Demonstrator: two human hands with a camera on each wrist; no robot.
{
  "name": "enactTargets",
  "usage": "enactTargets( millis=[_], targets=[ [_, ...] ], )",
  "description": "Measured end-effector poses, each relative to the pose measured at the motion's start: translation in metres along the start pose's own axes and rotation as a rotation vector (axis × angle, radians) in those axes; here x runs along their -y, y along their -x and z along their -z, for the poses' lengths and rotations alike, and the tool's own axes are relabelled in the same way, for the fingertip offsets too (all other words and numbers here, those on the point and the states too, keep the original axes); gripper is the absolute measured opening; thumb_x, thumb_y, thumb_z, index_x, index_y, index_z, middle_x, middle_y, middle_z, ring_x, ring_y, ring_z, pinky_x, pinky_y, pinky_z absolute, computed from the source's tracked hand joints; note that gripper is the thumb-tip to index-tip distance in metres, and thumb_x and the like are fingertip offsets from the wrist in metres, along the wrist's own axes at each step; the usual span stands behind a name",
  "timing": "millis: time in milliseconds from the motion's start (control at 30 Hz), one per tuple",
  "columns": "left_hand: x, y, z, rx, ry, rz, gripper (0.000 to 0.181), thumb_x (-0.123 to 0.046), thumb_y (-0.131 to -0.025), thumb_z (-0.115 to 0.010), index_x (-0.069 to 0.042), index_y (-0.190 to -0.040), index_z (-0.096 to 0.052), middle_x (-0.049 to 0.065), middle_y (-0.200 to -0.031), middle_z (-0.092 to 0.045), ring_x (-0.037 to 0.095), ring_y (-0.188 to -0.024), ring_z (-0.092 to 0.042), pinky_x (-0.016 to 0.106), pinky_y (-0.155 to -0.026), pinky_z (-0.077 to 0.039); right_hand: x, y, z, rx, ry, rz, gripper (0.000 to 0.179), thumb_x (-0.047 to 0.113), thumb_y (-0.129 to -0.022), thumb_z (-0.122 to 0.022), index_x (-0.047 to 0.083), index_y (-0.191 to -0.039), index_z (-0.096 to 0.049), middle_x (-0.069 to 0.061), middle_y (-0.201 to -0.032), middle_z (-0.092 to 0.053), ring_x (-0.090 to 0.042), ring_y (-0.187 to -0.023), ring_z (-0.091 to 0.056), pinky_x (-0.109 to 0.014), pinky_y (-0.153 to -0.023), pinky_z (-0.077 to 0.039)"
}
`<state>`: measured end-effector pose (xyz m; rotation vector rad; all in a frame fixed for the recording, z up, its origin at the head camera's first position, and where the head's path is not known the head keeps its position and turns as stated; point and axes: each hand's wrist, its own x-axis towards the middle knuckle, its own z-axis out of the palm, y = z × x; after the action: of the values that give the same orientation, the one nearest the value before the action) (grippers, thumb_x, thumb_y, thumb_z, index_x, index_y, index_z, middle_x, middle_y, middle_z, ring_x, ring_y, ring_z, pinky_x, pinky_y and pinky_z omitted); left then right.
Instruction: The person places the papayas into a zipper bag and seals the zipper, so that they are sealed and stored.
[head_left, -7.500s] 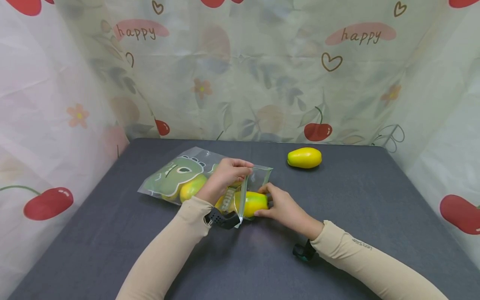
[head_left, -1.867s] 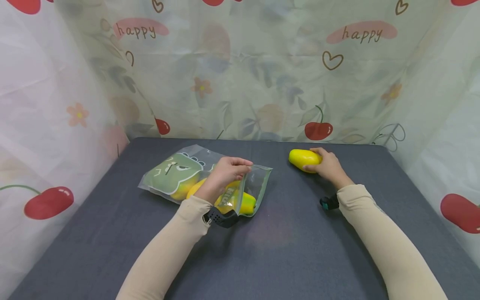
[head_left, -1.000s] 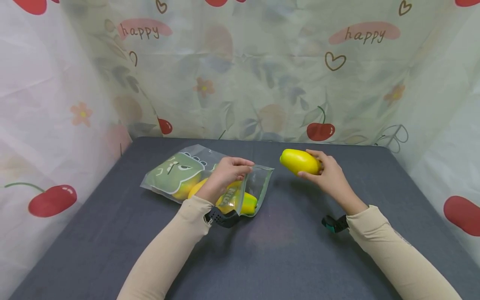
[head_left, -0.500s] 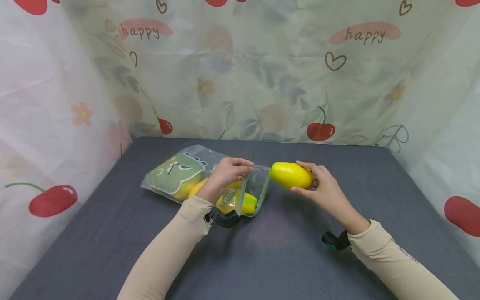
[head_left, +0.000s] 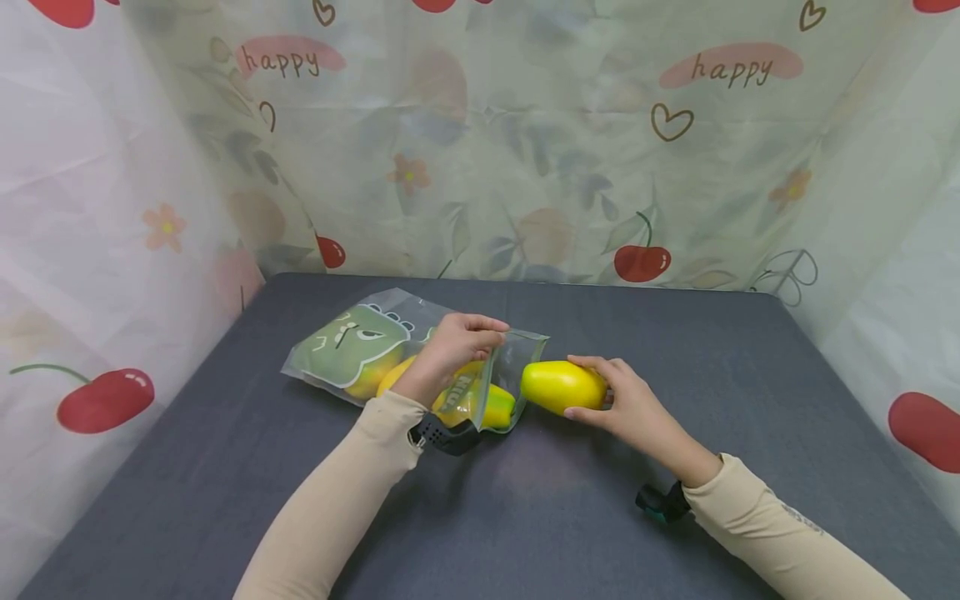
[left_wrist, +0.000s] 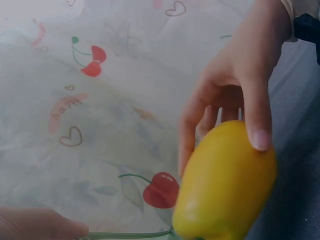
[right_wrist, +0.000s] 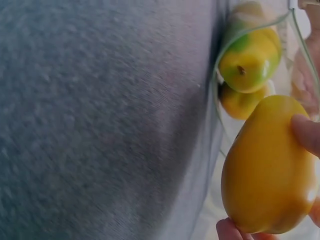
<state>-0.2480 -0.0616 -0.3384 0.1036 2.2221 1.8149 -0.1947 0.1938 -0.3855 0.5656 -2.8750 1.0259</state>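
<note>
My left hand (head_left: 453, 350) pinches the upper edge of a clear zip bag (head_left: 420, 310) with a green cartoon print, keeping its mouth spread on the right side. Several yellow-green fruits lie inside; one papaya (head_left: 498, 410) is nearest the mouth. In my right hand (head_left: 637, 417) is another yellow papaya (head_left: 562, 387), gripped between thumb and fingers at its right end. Its free end is right at the bag's mouth. The right wrist view shows the held papaya (right_wrist: 267, 170) in front of the opening, with bagged fruits (right_wrist: 250, 60) behind it.
A dark grey cloth covers the table (head_left: 570, 533). Behind it and along both sides hangs a pale curtain (head_left: 487, 167) printed with cherries, hearts and the word "happy". A black wrist device (head_left: 663, 502) is strapped under my right wrist.
My right hand first pushed a papaya into the bag, then took the one at the back right, lifted it and carried it left and nearer to the bag's mouth. My left hand stayed put.
</note>
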Motion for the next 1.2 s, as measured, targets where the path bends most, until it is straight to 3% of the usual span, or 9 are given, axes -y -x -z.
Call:
enactTargets(
  millis=[433,700,933,1200],
  targets=[
    [-0.002,0.001,0.001,-0.01,-0.019,0.007,0.029,-0.01,-0.091,-0.063,-0.001,-0.118,-0.067,0.012,-0.119,-0.064,0.013,-0.078,-0.053,0.024,-0.076,-0.049,-0.003,-0.005,-0.018,0.085,0.04,-0.028,0.069,0.039,-0.079,-0.079,0.02,-0.139,-0.051,-0.009,-0.112,-0.055,-0.021,-0.093,-0.051,-0.039,-0.081,-0.045],
    [-0.002,0.001,0.003,-0.018,-0.012,0.021,0.029,-0.011,-0.091,-0.064,-0.002,-0.118,-0.067,0.01,-0.115,-0.066,0.013,-0.076,-0.052,0.024,-0.074,-0.048,0.0,-0.012,-0.024,0.068,0.008,-0.07,0.068,0.039,-0.079,-0.079,0.009,-0.131,-0.047,-0.012,-0.127,-0.055,-0.025,-0.104,-0.055,-0.042,-0.088,-0.047],
    [-0.002,0.0,0.004,-0.024,-0.009,0.016,0.03,-0.01,-0.091,-0.063,0.001,-0.119,-0.066,0.01,-0.109,-0.067,0.012,-0.072,-0.05,0.025,-0.074,-0.047,0.003,-0.021,-0.028,0.055,-0.024,-0.112,0.068,0.042,-0.079,-0.078,0.008,-0.129,-0.047,-0.011,-0.125,-0.057,-0.023,-0.1,-0.056,-0.04,-0.086,-0.048],
    [-0.001,0.001,0.005,-0.042,-0.017,0.002,0.027,-0.01,-0.089,-0.064,-0.001,-0.115,-0.069,0.013,-0.111,-0.068,0.014,-0.083,-0.055,0.025,-0.077,-0.048,0.008,-0.024,-0.03,0.066,-0.05,-0.101,0.063,0.038,-0.084,-0.075,0.006,-0.13,-0.046,-0.013,-0.126,-0.056,-0.025,-0.103,-0.057,-0.042,-0.087,-0.049]
  ],
)
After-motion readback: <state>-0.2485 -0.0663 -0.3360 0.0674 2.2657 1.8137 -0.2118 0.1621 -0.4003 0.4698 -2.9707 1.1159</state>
